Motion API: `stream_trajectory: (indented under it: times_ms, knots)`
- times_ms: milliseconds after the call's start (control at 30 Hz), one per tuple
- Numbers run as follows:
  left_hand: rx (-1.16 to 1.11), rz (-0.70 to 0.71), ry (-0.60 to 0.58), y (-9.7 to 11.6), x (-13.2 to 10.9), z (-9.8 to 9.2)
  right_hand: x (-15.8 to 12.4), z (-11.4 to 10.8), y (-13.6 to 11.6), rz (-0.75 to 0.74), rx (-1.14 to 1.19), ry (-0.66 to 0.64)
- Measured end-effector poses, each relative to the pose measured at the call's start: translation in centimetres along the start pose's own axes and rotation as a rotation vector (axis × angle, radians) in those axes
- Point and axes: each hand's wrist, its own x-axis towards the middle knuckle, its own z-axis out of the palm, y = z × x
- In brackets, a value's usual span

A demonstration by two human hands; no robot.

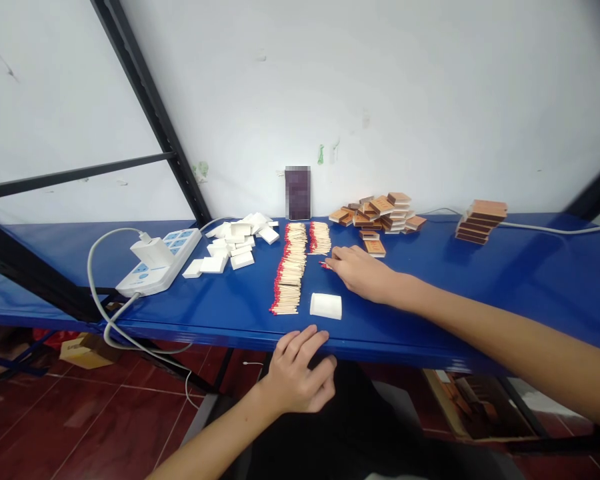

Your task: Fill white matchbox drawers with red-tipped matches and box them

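My right hand (357, 270) is closed on a few matches, whose red heads (324, 265) poke out past the fingertips just above the table. My left hand (303, 370) rests at the table's front edge, fingers apart and loosely bent, holding nothing. Between the hands lies a white open matchbox tray (326, 306); whether anything is in it I cannot tell. To its left runs a long column of matches (291, 270), red heads to the left. A shorter column of matches (320, 238) lies behind my right fingertips.
White matchbox trays (230, 240) are heaped at left, near a power strip (160, 263) with cables. Brown matchbox sleeves (380, 213) are piled at the back right. Farther right stands a leaning stack of matchboxes (481, 221). A blurred dark panel (298, 193) leans against the wall.
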Motion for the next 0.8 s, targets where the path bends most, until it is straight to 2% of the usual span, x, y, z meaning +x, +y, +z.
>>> stream_trajectory:
  times_ms: [233, 400, 800]
  knots:
    - [0.013, -0.012, -0.004, 0.1, 0.1, -0.1, 0.1, -1.0, -1.6, 0.023, -0.138, -0.082]
    - [0.013, -0.011, -0.001, 0.1, 0.1, -0.1, 0.1, -1.5, -1.5, -0.031, -0.150, -0.057]
    - [0.020, -0.004, 0.002, 0.1, 0.2, 0.0, 0.3, -0.1, 0.3, 0.003, 0.200, 0.057]
